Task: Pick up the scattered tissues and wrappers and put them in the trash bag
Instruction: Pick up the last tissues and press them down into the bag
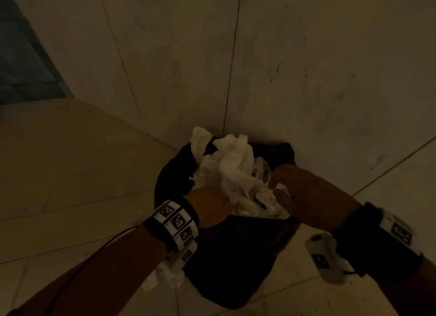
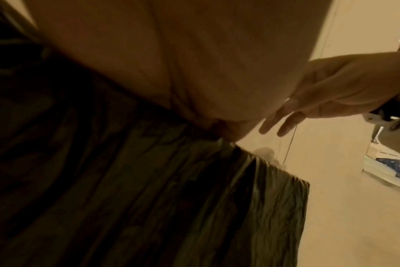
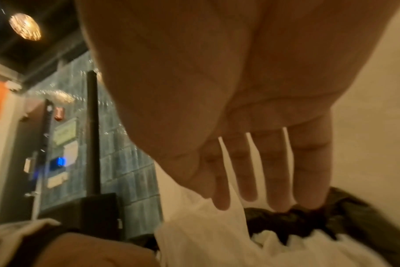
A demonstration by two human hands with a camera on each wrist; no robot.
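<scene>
A black trash bag [image 1: 236, 256] stands on the floor in a wall corner, its mouth heaped with crumpled white tissues [image 1: 233, 167]. My left hand [image 1: 207, 207] is at the bag's near rim; in the left wrist view its fingers curl into the bag's plastic [image 2: 194, 207], and the tissues hide the fingertips from the head camera. My right hand [image 1: 285, 185] is over the heap's right side. In the right wrist view its fingers [image 3: 272, 180] are straight and spread, with the tips down on the tissues [image 3: 206, 234] and the bag's far rim [image 3: 297, 220].
Tiled walls [image 1: 306, 67] meet in a corner right behind the bag. One loose white tissue [image 1: 165, 275] lies on the pale floor tiles under my left wrist. A thin dark cable [image 1: 106, 240] runs along my left forearm.
</scene>
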